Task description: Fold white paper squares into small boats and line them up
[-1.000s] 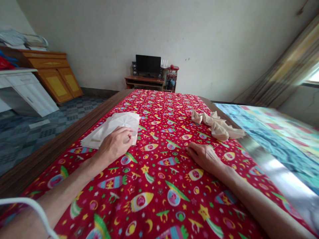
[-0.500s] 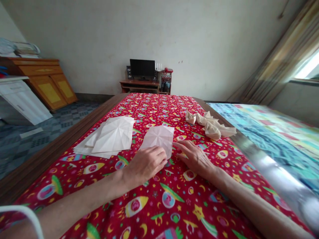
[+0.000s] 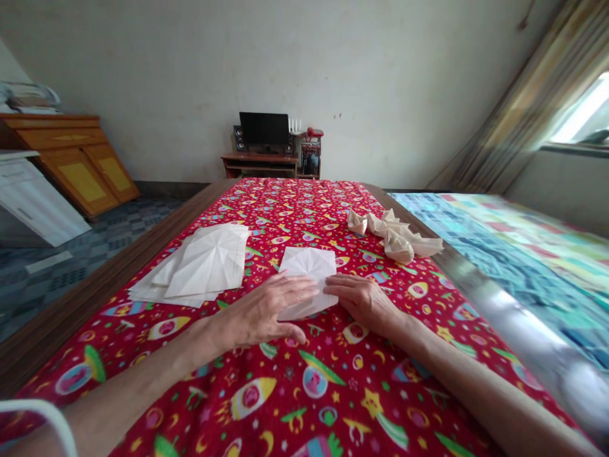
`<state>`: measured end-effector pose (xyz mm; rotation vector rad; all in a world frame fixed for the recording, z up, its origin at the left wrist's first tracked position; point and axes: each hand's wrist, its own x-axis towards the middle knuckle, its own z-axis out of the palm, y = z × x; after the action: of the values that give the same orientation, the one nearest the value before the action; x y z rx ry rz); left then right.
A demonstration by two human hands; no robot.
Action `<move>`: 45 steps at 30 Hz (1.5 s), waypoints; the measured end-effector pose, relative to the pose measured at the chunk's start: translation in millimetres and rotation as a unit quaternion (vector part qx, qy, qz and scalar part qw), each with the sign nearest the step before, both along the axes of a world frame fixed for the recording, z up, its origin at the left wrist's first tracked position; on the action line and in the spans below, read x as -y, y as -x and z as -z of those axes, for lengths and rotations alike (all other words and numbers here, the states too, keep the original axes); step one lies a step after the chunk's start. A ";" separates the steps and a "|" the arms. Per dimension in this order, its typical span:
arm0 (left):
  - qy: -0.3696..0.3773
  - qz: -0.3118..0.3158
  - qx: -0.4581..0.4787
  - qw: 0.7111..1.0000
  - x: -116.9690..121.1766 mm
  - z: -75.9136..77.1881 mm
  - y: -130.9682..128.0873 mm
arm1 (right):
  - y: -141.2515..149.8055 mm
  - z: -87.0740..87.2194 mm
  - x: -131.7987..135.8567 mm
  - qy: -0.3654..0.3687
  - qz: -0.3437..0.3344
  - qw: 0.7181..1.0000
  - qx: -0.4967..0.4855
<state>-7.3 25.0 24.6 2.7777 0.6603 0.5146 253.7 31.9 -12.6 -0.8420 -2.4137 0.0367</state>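
A creased white sheet of paper (image 3: 309, 259) lies on the red patterned cloth, its fold lines meeting near the middle. My left hand (image 3: 278, 301) rests across its lower left part, fingers stretched out and thumb apart. From the other side, my right hand (image 3: 364, 298) lays its extended fingers over the right edge; its thumb is hidden. Left of my hands is a loose stack of similar creased papers (image 3: 209, 260). Beyond my right hand sit several folded paper pieces (image 3: 398, 244) with pointed tips, grouped together.
The red cloth (image 3: 304, 203) covers a dark wooden table (image 3: 137, 254). A bed with a blue patchwork cover (image 3: 457, 254) adjoins it on the right. At the far wall stands a desk with a monitor (image 3: 264, 129). A white cable (image 3: 52, 412) curves at the lower left.
My left hand has opened out flat over the paper, its thumb now apart. My right fingers have moved onto the paper's right edge. The sheet now lies straighter; the view has shifted slightly right.
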 end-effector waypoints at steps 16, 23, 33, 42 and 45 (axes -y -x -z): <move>-0.029 -0.090 0.110 0.989 -12.0 35.9 28.0 | -7.3 -3.8 10.6 0.021 -0.032 0.998 -0.042; -0.033 -0.057 0.104 0.992 8.0 30.5 24.9 | -12.6 -10.6 38.2 0.047 -0.044 0.998 -0.016; -0.013 -0.290 0.047 0.956 -0.3 22.2 7.4 | 7.9 -11.8 8.5 0.206 0.217 0.948 -0.110; -0.011 -0.363 -0.130 0.923 -9.2 7.2 -6.8 | 23.5 -12.8 10.0 0.100 0.324 0.939 0.058; -0.005 -0.369 -0.149 0.917 -10.6 5.7 -6.3 | 25.9 -14.4 10.6 0.092 0.343 0.930 0.101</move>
<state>-1.0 35.6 18.8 2.5518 1.7985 0.2053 227.9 21.3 1.8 -1.8087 -2.1798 -0.1002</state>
